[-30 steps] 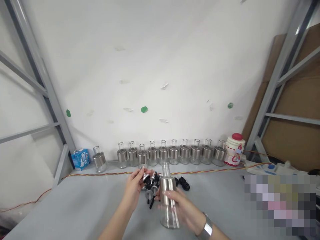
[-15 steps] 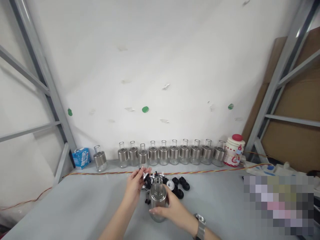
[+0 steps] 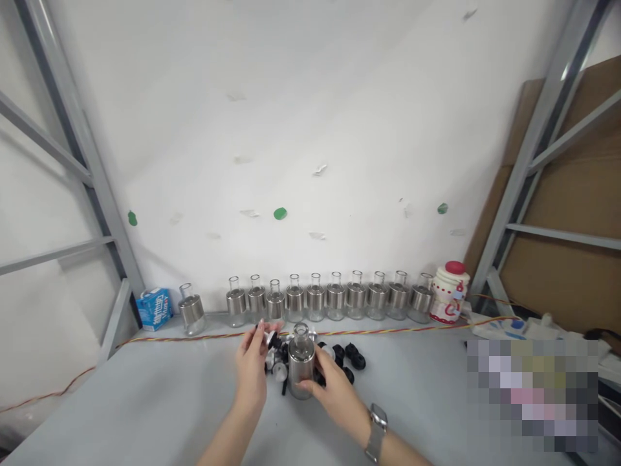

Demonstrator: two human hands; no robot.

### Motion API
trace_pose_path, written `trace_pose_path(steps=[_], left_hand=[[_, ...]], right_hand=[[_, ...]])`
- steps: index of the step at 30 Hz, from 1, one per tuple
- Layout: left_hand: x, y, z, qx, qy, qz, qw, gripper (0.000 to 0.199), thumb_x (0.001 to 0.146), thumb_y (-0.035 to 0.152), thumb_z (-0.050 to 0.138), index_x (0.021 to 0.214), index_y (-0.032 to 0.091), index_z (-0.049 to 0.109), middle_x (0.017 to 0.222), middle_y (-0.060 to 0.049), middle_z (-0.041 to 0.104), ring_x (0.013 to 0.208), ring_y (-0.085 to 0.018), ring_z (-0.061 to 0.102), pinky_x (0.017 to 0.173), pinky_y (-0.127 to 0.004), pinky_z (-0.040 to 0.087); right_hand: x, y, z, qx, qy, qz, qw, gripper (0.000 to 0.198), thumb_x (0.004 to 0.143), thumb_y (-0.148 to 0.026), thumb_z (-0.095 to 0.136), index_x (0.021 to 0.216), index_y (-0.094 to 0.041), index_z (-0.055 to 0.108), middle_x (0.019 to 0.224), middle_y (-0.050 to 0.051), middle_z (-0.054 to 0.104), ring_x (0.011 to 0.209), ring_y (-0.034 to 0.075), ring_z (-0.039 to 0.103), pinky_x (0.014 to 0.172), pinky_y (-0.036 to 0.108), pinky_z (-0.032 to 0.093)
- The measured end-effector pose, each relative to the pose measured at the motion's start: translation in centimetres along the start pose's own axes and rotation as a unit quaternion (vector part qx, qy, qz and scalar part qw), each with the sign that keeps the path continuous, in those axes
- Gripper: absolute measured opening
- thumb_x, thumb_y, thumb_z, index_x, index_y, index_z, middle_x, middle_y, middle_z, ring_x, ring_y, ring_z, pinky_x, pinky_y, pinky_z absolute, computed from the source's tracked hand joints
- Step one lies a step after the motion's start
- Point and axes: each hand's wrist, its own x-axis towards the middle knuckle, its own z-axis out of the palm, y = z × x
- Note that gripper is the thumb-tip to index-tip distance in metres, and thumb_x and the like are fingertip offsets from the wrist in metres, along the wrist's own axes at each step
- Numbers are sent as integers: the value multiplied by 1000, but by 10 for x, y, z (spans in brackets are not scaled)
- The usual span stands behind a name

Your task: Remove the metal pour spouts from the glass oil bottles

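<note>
My right hand [image 3: 334, 388] is wrapped round a glass bottle [image 3: 301, 362] with a steel sleeve, from its right side. The bottle stands upright and its narrow glass neck is uncovered. Just left of it, my left hand [image 3: 253, 359] pinches a black and silver stopper [image 3: 272, 339] between thumb and fingers. Around and behind the bottle lies a pile of black stoppers [image 3: 358, 357] and silver and black pieces, including a pale round disc [image 3: 280, 371]. The bottle and my right hand hide part of this pile.
Several like bottles [image 3: 336, 296] line the wall, with one bottle [image 3: 191, 310] apart at left. A blue carton [image 3: 154, 309] stands at far left, a white jar with red lid [image 3: 449, 294] at right. A twisted red-yellow cord [image 3: 213, 335] crosses the grey table [image 3: 160, 395].
The bottle in my right hand has moved slightly away from me and left. My left hand has shifted left with the stopper, and the bottle covers different parts of the pile.
</note>
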Motion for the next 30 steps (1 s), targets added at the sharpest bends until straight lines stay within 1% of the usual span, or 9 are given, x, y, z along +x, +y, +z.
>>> trace_pose_path(steps=[3, 5, 6, 9, 11, 14, 20, 26, 30], left_hand=[[-12, 9, 6, 14, -5, 71, 997, 13, 70, 28, 63, 76, 18, 59, 68, 2, 66, 75, -14, 63, 70, -20, 46], [-20, 15, 9, 34, -39, 84, 995, 11, 71, 28, 61, 76, 18, 60, 63, 2, 65, 69, -14, 62, 69, -21, 46], [-25, 17, 11, 47, -68, 79, 993, 11, 71, 28, 61, 76, 18, 61, 62, 1, 65, 67, -14, 62, 69, -22, 46], [-38, 19, 13, 85, -170, 44, 981, 12, 72, 29, 59, 75, 17, 61, 61, -1, 65, 63, -15, 60, 64, -23, 47], [-46, 18, 14, 108, -234, -9, 966, 14, 72, 30, 60, 74, 16, 62, 60, -2, 65, 50, -12, 57, 49, -20, 45], [-55, 19, 17, 139, -318, -109, 932, 20, 71, 33, 60, 76, 15, 64, 59, -4, 65, 34, -7, 46, 30, -16, 30], [-57, 30, 25, 137, -352, -183, 908, 25, 65, 36, 64, 70, 12, 68, 58, -8, 65, 38, -8, 48, 31, -16, 29], [-57, 33, 27, 119, -362, -212, 900, 27, 63, 38, 66, 67, 12, 68, 59, -7, 64, 41, -10, 51, 32, -17, 31], [-54, 33, 29, 137, -362, -176, 905, 23, 62, 36, 68, 62, 12, 68, 51, -5, 61, 46, -12, 52, 44, -20, 37]], right_hand=[[-4, -21, -11, -27, 83, -37, 995, 53, 68, -26, 64, 116, -24, 43, 118, 6, 46, 109, 21, 42, 95, 36, 30], [-8, -33, -16, -30, 130, -53, 990, 26, 73, -29, 60, 96, -21, 53, 94, 5, 54, 89, 18, 51, 82, 31, 39], [-10, -37, -17, -13, 115, -43, 992, 16, 73, -30, 59, 85, -20, 55, 82, 3, 54, 77, 15, 52, 73, 28, 42], [-14, -44, -14, 121, -85, 68, 987, 22, 67, -34, 64, 78, -18, 53, 62, -3, 50, 47, 8, 46, 45, 20, 38], [-16, -45, -11, 223, -231, 147, 936, 32, 62, -35, 68, 83, -15, 54, 60, -3, 54, 38, 5, 43, 36, 17, 32], [-20, -49, -9, 317, -295, 197, 880, 30, 63, -33, 67, 78, -9, 58, 59, 1, 57, 38, 5, 47, 36, 15, 32], [-24, -52, -8, 412, -278, 219, 840, 24, 60, -23, 71, 75, -7, 62, 55, 1, 59, 42, 6, 52, 42, 15, 37], [-27, -43, -4, 435, -289, 220, 824, 26, 62, -21, 70, 81, -4, 65, 62, 4, 60, 50, 7, 55, 52, 18, 40], [-25, -46, -3, 428, -269, 219, 834, 22, 62, -23, 69, 71, -4, 65, 56, 3, 60, 45, 7, 53, 47, 17, 38]])
